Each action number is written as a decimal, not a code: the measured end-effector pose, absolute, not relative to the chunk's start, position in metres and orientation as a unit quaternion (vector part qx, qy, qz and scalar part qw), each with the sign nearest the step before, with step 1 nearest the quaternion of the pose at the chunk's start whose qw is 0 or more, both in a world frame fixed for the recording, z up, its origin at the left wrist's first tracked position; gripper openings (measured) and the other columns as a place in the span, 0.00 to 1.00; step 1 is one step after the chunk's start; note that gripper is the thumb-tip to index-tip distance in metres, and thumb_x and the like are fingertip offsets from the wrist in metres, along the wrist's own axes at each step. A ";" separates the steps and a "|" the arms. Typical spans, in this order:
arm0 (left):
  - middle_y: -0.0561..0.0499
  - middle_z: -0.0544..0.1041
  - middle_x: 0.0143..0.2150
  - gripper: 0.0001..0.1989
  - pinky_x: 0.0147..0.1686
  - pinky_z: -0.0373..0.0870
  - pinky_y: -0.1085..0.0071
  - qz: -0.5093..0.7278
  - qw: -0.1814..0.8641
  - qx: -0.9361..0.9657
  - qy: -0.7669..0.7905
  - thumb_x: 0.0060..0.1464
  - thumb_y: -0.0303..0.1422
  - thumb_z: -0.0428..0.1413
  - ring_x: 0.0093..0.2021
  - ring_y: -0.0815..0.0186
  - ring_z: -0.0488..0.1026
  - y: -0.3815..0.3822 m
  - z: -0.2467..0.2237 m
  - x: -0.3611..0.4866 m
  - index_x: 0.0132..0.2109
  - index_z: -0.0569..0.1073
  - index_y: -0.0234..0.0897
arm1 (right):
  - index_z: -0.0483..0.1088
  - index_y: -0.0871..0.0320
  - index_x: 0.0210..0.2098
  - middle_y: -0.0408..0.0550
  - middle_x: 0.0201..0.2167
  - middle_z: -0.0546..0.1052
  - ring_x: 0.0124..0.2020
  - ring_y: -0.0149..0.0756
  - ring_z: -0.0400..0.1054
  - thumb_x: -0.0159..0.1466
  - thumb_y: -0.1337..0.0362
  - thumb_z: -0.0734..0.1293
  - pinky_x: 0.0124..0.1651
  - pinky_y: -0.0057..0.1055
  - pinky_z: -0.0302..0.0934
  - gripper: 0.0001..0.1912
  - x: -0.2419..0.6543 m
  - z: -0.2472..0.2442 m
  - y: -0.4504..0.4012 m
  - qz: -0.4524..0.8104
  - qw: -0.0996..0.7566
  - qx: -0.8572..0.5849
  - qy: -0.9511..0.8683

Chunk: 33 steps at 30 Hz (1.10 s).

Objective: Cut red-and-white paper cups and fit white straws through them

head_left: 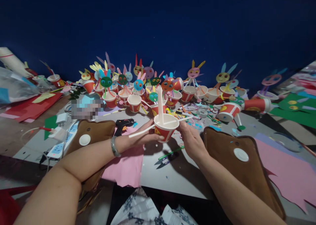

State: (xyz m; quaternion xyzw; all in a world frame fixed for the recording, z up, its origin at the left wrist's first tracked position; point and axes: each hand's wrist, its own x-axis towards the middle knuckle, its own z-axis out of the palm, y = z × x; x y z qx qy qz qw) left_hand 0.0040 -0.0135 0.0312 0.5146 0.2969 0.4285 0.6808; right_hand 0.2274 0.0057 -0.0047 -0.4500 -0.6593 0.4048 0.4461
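My left hand (149, 136) is closed around a red and white paper cup (166, 132), keeping it upright above the table. Two white straw-like sticks (160, 103) rise from inside the cup. A white straw (141, 131) juts out from its left side, and another white straw (186, 119) reaches out to the right. At the cup's right side, my right hand (192, 141) has its fingers curled together at the right straw; the exact contact of the fingertips is partly hidden. Below the cup, scissors (166, 161) and a green pen (170, 153) lie on the table.
Paper cups with rabbit-faced figures (106, 83) crowd the back. Paper scraps (204, 114) litter the middle right. Brown cushions (229, 159) flank the hands. A black glue gun (124, 125) lies on pink paper (125, 165); a power strip (63, 144) with cables is left.
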 end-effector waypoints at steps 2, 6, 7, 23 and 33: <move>0.53 0.78 0.54 0.27 0.69 0.55 0.65 0.414 0.663 0.557 0.280 0.46 0.26 0.68 0.65 0.61 0.66 -0.012 0.027 0.006 0.54 0.76 0.48 | 0.76 0.54 0.50 0.52 0.46 0.81 0.51 0.47 0.75 0.69 0.41 0.59 0.53 0.45 0.69 0.27 0.228 -0.008 0.008 0.430 0.481 -0.474 -0.599; 0.45 0.76 0.57 0.32 0.64 0.61 0.60 0.388 0.658 0.576 0.289 0.49 0.31 0.68 0.63 0.55 0.68 -0.009 0.018 0.014 0.61 0.71 0.42 | 0.60 0.49 0.67 0.54 0.60 0.74 0.61 0.47 0.69 0.65 0.44 0.67 0.62 0.49 0.64 0.35 0.234 -0.007 0.012 0.375 0.586 -0.473 -0.540; 0.43 0.75 0.57 0.33 0.61 0.63 0.60 0.378 0.666 0.570 0.298 0.49 0.31 0.68 0.61 0.53 0.69 -0.009 0.017 0.016 0.62 0.70 0.40 | 0.59 0.49 0.68 0.54 0.63 0.72 0.64 0.48 0.66 0.63 0.46 0.69 0.64 0.50 0.61 0.37 0.237 -0.004 0.012 0.326 0.603 -0.471 -0.555; 0.38 0.71 0.60 0.38 0.54 0.70 0.62 0.231 0.666 0.662 0.256 0.47 0.33 0.69 0.52 0.58 0.73 -0.009 -0.020 0.019 0.64 0.66 0.39 | 0.79 0.54 0.38 0.47 0.36 0.81 0.36 0.38 0.74 0.63 0.56 0.74 0.37 0.33 0.68 0.09 0.242 0.030 -0.016 0.364 0.495 -0.387 -0.688; 0.48 0.76 0.44 0.33 0.44 0.71 0.69 0.271 0.767 0.532 0.236 0.41 0.34 0.73 0.43 0.65 0.75 -0.013 -0.012 0.021 0.55 0.72 0.41 | 0.75 0.52 0.33 0.41 0.33 0.80 0.35 0.34 0.73 0.64 0.67 0.72 0.41 0.32 0.64 0.04 0.246 0.043 -0.021 0.267 0.474 -0.316 -0.778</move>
